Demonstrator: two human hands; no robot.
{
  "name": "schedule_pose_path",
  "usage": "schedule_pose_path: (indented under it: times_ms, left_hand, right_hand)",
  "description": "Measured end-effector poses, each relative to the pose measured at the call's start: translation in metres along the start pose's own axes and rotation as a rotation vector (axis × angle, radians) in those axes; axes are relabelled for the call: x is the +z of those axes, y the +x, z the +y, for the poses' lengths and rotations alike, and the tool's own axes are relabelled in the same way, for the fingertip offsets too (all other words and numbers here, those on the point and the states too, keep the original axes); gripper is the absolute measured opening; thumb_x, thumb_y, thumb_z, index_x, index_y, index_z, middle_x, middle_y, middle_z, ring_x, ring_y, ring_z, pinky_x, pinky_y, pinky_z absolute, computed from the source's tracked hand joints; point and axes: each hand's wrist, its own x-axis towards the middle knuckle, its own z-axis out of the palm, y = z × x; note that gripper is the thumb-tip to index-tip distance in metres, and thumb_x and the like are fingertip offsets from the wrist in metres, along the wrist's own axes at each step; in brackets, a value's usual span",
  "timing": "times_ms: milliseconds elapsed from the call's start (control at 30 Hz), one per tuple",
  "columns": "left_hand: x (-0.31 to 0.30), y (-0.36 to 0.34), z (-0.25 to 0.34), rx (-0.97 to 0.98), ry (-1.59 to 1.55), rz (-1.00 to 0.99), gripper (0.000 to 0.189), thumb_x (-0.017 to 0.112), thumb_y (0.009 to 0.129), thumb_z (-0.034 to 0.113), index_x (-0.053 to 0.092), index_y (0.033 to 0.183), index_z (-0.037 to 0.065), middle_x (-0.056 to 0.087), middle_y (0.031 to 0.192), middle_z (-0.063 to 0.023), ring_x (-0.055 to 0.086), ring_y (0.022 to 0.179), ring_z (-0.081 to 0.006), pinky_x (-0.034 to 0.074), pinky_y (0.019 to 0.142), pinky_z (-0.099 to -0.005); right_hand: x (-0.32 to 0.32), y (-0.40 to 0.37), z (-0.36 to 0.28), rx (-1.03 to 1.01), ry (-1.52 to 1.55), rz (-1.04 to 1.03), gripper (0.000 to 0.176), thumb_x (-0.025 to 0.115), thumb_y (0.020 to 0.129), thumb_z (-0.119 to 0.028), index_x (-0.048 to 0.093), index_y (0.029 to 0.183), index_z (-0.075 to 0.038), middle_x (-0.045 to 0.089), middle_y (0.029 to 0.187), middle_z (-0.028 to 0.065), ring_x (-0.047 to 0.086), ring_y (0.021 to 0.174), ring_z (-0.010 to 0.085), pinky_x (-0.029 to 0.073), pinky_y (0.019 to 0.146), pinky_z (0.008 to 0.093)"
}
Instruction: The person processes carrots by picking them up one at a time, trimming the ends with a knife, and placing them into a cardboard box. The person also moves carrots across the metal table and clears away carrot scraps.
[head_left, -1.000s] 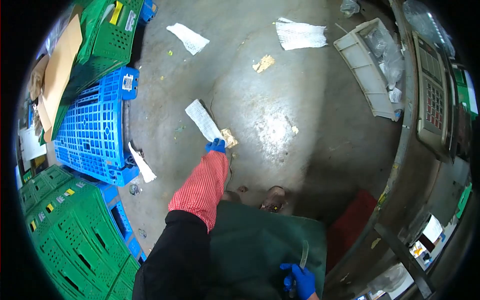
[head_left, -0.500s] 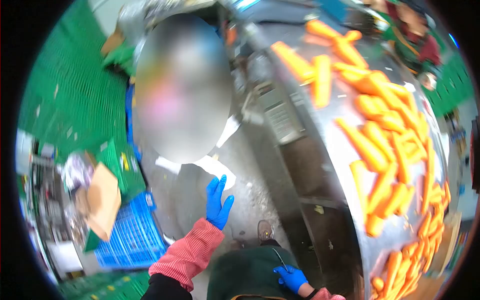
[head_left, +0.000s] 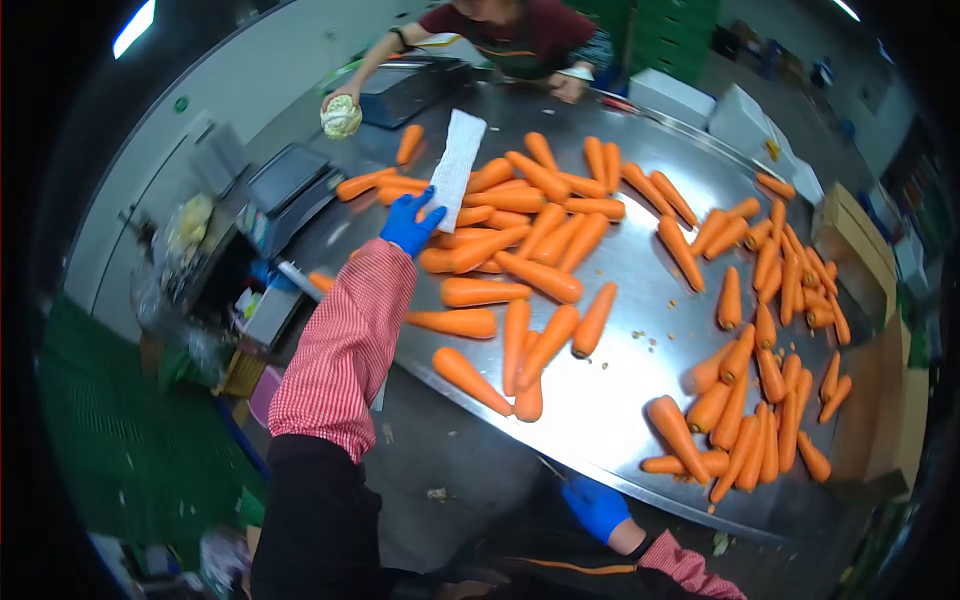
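My left hand (head_left: 410,224), in a blue glove, reaches over the carrots at the table's left part. Its fingers are apart, with thumb and fingertips at the lower left edge of a white, textured strip of cloth or paper (head_left: 459,165). That strip lies across several orange carrots (head_left: 540,275). Low at the table's near edge, my right hand (head_left: 598,508), also gloved in blue, is closed on a slim knife (head_left: 549,467). Only a thin piece of its metal shows; the handle is hidden in the glove.
The metal table (head_left: 620,385) carries more carrots (head_left: 745,420) on the right. Across it, a co-worker (head_left: 530,40) holds a cauliflower (head_left: 341,117) near a dark scale-like device (head_left: 410,90). A cardboard box (head_left: 890,400) stands at right, white boxes (head_left: 672,97) at the back.
My view has swung from the floor and crates to the table. My left hand now reaches over the carrots to the white strip. My right hand still grips the knife.
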Motion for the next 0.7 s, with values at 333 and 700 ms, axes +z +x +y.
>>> schedule_pose_path:
  times_ms: [333,700]
  left_hand:
    - [0.082,-0.086,0.216,0.382,-0.638,-0.501,0.040,0.063,0.086,0.011,0.058,0.125,0.010,0.057,0.118,-0.0172,0.057,0.108,-0.0300,0.045,0.093,-0.0360]
    - [0.201,-0.239,0.357,1.200,-0.322,-0.828,0.034,0.048,0.086,0.007,0.057,0.118,0.010,0.061,0.096,-0.0127,0.059,0.092,-0.0330,0.047,0.080,-0.0407]
  right_hand:
    - [-0.097,0.004,0.013,0.230,0.550,0.371,0.024,0.052,0.095,-0.023,0.066,0.103,-0.005,0.065,0.081,0.0112,0.063,0.069,0.0200,0.048,0.065,0.0297]
    - [-0.133,-0.054,0.007,0.476,1.099,1.179,0.029,0.045,0.099,-0.024,0.066,0.101,-0.003,0.048,0.058,-0.0012,0.045,0.049,0.0059,0.034,0.045,0.0193]
